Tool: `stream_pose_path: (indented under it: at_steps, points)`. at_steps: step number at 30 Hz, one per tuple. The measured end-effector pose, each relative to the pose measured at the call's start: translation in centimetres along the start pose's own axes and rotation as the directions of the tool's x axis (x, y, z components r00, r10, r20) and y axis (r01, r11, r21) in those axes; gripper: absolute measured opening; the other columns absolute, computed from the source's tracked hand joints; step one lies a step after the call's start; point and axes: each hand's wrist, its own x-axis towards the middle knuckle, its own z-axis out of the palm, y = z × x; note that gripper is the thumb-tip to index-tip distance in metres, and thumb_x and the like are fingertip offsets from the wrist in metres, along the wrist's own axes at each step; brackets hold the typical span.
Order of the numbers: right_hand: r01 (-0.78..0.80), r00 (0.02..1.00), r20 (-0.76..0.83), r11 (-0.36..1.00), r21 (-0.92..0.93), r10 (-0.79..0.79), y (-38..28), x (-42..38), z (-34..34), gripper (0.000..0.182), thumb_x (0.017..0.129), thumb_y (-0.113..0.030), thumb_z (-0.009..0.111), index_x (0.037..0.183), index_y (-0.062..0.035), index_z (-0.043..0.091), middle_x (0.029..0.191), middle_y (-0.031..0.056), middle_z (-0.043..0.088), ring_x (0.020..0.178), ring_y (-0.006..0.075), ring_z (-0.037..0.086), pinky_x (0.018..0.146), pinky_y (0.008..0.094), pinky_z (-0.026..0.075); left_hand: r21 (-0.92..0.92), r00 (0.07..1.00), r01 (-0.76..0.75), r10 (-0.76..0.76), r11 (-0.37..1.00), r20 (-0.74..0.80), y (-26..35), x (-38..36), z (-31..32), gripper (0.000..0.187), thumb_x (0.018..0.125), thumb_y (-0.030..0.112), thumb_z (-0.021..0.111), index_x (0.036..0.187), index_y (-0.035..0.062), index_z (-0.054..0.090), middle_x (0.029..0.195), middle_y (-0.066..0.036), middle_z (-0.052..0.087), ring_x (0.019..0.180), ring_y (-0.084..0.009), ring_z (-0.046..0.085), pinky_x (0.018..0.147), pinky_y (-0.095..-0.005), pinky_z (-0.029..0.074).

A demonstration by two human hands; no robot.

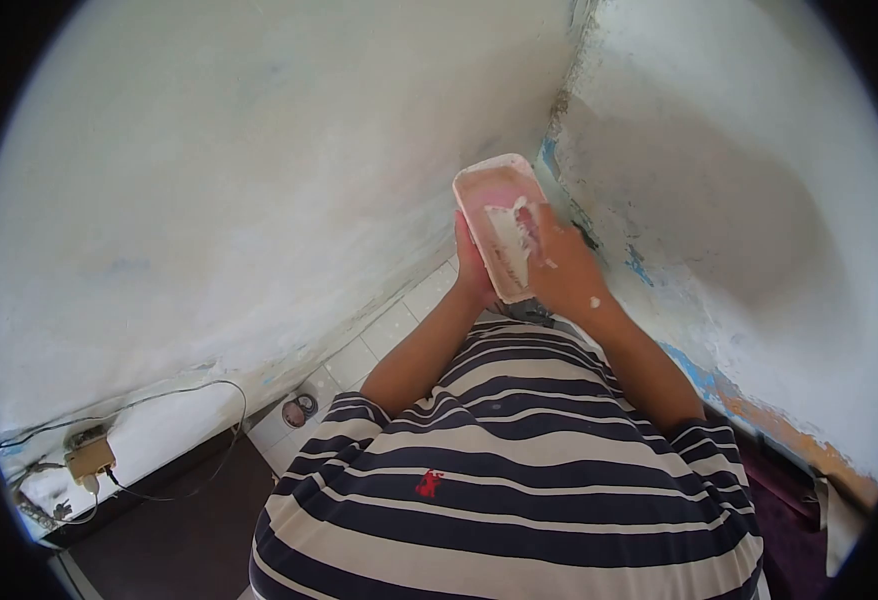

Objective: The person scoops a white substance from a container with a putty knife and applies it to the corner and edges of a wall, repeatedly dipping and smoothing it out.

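- Left hand under the pink tray, fingers wrapped round its near-left edge; it carries the tray in front of the chest, close to the wall corner.
- Right hand closed on a putty blade. The blade lies flat inside the tray, just ahead of the knuckles.
- White filler smeared on the blade, tray floor and back of the right hand.
- Tray tilted, its far end pointing up at the corner seam.
- Patchy white wall with blue and orange flecks right of the right hand.
- Below the left forearm: tiled floor, small round tin.
- Far left, well apart: socket box with loose cables.
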Motion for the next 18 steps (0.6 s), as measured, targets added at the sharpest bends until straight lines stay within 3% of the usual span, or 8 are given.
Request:
stream_pose_path:
  at_steps: [5,7,11,14,16,18]
  points:
    - [0.059,0.994,-0.091,0.996,0.073,-0.053,1.0,1.4,0.9,0.034,0.09,-0.005,0.049,0.123,0.0028,0.044,0.094,0.035,0.063,0.087,0.0552,0.059,0.076,0.0594,0.046,0.069,0.994,-0.05,0.057,0.996,-0.091,-0.5,0.5,1.5,0.085,0.091,0.08,0.033,0.145,0.0162,0.045,0.139,-0.009,0.056,0.126,-0.029,0.055,0.108,-0.0469,0.045]
    - [-0.059,0.996,-0.055,0.988,0.144,0.067,-0.3,2.1,-1.1,0.031,0.091,-0.005,0.048,0.12,0.0034,0.044,0.095,0.0355,0.062,0.088,0.055,0.059,0.077,0.0601,0.045,0.07,0.99,-0.089,0.096,0.994,-0.099,-0.5,0.3,2.5,0.087,0.091,0.081,0.032,0.147,0.0151,0.043,0.14,-0.011,0.054,0.127,-0.0304,0.054,0.109,-0.0471,0.044]
    - [-0.065,0.997,-0.022,0.988,0.14,0.069,-0.2,0.8,-1.6,0.03,0.092,-0.005,0.047,0.12,0.0031,0.044,0.094,0.0358,0.062,0.089,0.0553,0.058,0.078,0.0604,0.044,0.083,0.991,-0.121,0.125,0.989,-0.042,-0.5,0.7,1.7,0.088,0.091,0.081,0.03,0.148,0.0153,0.041,0.141,-0.012,0.053,0.129,-0.0303,0.053,0.109,-0.047,0.043]
    - [0.058,0.998,-0.013,0.997,0.053,-0.057,1.0,0.6,0.0,0.028,0.092,-0.004,0.046,0.119,0.002,0.044,0.094,0.036,0.062,0.089,0.0553,0.059,0.079,0.06,0.044,0.077,0.987,-0.093,0.102,0.993,-0.121,-0.5,1.0,1.3,0.088,0.091,0.082,0.029,0.148,0.0166,0.042,0.142,-0.01,0.053,0.128,-0.0296,0.053,0.109,-0.0471,0.044]
    - [0.126,0.985,-0.124,0.99,0.071,-0.116,1.3,1.4,0.5,0.026,0.092,-0.003,0.046,0.118,0.0011,0.044,0.096,0.0362,0.062,0.09,0.0552,0.059,0.08,0.06,0.044,0.096,0.987,-0.084,0.096,0.992,-0.13,-0.5,1.0,1.3,0.09,0.09,0.083,0.028,0.148,0.0161,0.042,0.141,-0.011,0.054,0.127,-0.0299,0.054,0.108,-0.0474,0.044]
    - [0.054,0.994,-0.102,0.992,0.116,-0.042,1.1,1.5,-0.7,0.025,0.091,-0.003,0.047,0.116,0.0011,0.044,0.094,0.0361,0.062,0.089,0.0552,0.059,0.08,0.0602,0.044,0.104,0.986,-0.109,0.121,0.989,-0.116,-0.3,1.0,1.5,0.091,0.09,0.083,0.027,0.149,0.0156,0.041,0.142,-0.011,0.053,0.128,-0.0305,0.053,0.108,-0.0476,0.044]
